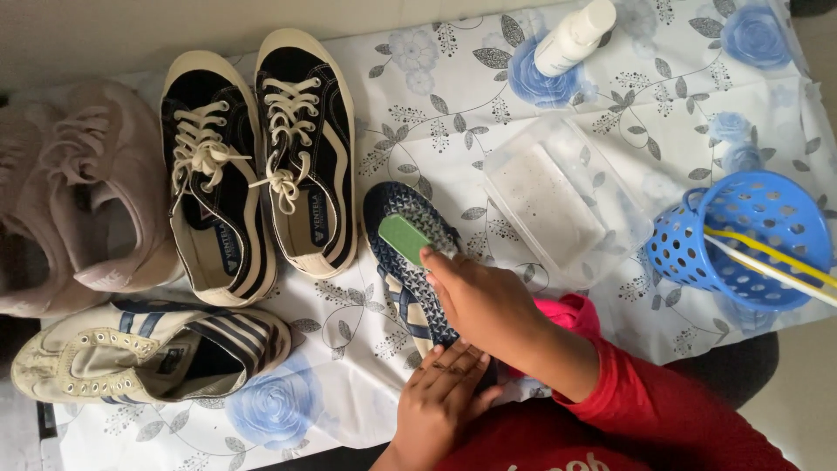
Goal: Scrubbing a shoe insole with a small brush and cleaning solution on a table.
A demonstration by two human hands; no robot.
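A navy flip-flop point(394, 202) lies sole-up on a white cloth printed with blue flowers point(453, 96). My right hand point(484, 301), in a red sleeve, presses a green scrubbing pad point(403, 237) against the patterned sole with its fingertips. My left hand point(440, 397) lies over the near end of the flip-flop and holds it down. That end of the flip-flop is hidden under both hands.
A pair of black-and-cream laced sneakers point(261, 166) stands left of the flip-flop, with pink sneakers point(78, 192) at the far left. A cream striped shoe point(148, 349) lies at the near left. A clear plastic tub point(562, 201), a blue perforated basket point(741, 240) and a white bottle point(571, 37) are to the right.
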